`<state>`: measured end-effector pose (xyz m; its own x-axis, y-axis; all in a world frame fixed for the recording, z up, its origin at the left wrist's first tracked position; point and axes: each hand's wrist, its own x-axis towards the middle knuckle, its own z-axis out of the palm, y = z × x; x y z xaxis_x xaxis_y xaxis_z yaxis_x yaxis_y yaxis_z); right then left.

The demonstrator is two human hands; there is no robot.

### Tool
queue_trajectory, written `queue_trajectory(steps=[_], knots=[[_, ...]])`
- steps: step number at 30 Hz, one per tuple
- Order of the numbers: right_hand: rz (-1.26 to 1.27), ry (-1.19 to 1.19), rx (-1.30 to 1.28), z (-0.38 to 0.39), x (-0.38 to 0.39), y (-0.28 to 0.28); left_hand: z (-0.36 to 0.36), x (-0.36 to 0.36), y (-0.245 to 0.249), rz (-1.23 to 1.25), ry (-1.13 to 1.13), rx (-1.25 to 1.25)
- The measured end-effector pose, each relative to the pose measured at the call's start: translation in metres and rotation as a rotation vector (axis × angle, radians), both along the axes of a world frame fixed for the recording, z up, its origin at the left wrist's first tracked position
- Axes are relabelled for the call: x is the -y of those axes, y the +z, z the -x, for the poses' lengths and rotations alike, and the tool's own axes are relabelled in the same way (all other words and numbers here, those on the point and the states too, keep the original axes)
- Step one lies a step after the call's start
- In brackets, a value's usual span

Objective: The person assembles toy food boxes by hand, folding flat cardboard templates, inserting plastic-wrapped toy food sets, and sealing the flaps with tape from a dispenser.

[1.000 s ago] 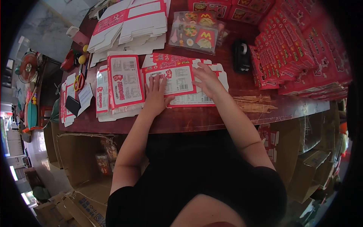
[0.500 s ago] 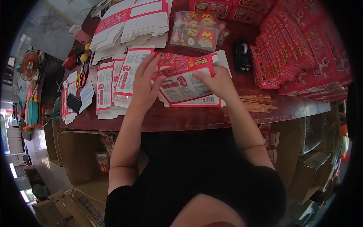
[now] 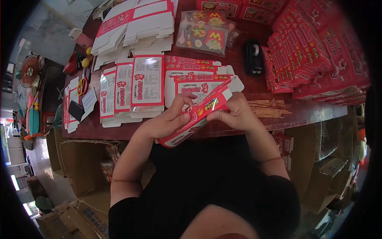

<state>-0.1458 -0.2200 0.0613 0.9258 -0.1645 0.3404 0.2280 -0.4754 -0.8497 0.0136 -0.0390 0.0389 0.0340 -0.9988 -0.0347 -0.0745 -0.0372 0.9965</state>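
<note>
A red and white printed carton (image 3: 207,106) is held tilted in front of my body, its narrow red side turned up. My left hand (image 3: 173,118) grips its left part, thumb on the red side. Around its right end closes my right hand (image 3: 232,113), thumb along the near edge. Just behind lie more flat cartons (image 3: 191,73), overlapping on the table. To the left of these are packs with white printed faces (image 3: 147,79) in a row.
Red boxes (image 3: 296,55) are stacked at the right, beside a black tape dispenser (image 3: 253,57). Clear packs of toy food (image 3: 203,36) lie at the back. White-and-red cartons (image 3: 149,24) are piled back left, near scissors (image 3: 82,84) and a black phone-like object (image 3: 76,109). Cardboard boxes (image 3: 85,167) stand below.
One carton has come off the pile toward my body and been tilted, now thicker in shape. Both hands have moved nearer with it; my left hand has closed on it.
</note>
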Motion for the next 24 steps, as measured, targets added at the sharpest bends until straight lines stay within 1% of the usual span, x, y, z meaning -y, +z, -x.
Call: queue_trajectory(steps=[1, 3, 5, 6, 7, 8, 9, 10, 11, 13, 14, 16, 17, 19, 20, 22, 24], knots=[[-0.012, -0.039, 0.005, -0.003, -0.001, -0.003, -0.001, -0.003, -0.003, 0.062, 0.117, 0.246], [-0.266, -0.147, -0.075, -0.017, -0.005, -0.016, 0.004, -0.009, 0.001, 0.177, 0.377, 0.699], [-0.493, -0.213, -0.158, -0.034, -0.004, -0.022, 0.021, -0.015, 0.015, -0.147, 0.364, 0.881], [-0.443, -0.180, -0.192, -0.041, 0.003, -0.033, 0.024, -0.017, 0.004, -0.215, 0.423, 0.791], [-0.384, -0.141, -0.225, -0.052, 0.015, -0.050, 0.022, -0.020, -0.007, -0.212, 0.449, 0.705], [-0.321, -0.102, -0.253, -0.065, 0.028, -0.055, 0.016, -0.024, -0.017, -0.204, 0.475, 0.622], [-0.580, -0.167, -0.234, -0.079, 0.043, -0.048, 0.011, -0.029, -0.024, -0.198, 0.498, 0.541], [-0.297, -0.332, -0.057, -0.093, 0.068, -0.052, 0.007, -0.033, -0.029, -0.211, 0.561, 0.537], [-0.015, -0.489, 0.123, -0.106, 0.096, -0.062, 0.002, -0.037, -0.028, -0.239, 0.587, 0.441], [1.018, -0.843, -0.070, -0.120, 0.139, -0.075, -0.006, -0.044, -0.028, -0.300, 0.635, 0.238], [1.137, -0.793, -0.089, -0.125, 0.158, -0.085, -0.006, -0.043, -0.013, -0.478, 0.659, 0.050], [1.369, -0.688, -0.133, -0.132, 0.182, -0.102, -0.006, -0.048, -0.033, -0.326, 0.699, 0.068], [1.355, -0.651, -0.113, -0.135, 0.189, -0.107, -0.007, -0.051, -0.043, -0.249, 0.717, 0.077], [1.324, -0.575, -0.079, -0.137, 0.195, -0.110, -0.007, -0.051, -0.045, -0.283, 0.721, -0.103], [1.231, -0.525, -0.001, -0.138, 0.197, -0.112, -0.007, -0.052, -0.046, -0.300, 0.720, -0.195], [1.038, -0.431, 0.147, -0.134, 0.195, -0.103, -0.008, -0.053, -0.042, -0.323, 0.708, -0.241], [0.627, -0.450, 0.197, -0.122, 0.174, -0.089, -0.009, -0.054, -0.041, -0.321, 0.704, -0.264]])
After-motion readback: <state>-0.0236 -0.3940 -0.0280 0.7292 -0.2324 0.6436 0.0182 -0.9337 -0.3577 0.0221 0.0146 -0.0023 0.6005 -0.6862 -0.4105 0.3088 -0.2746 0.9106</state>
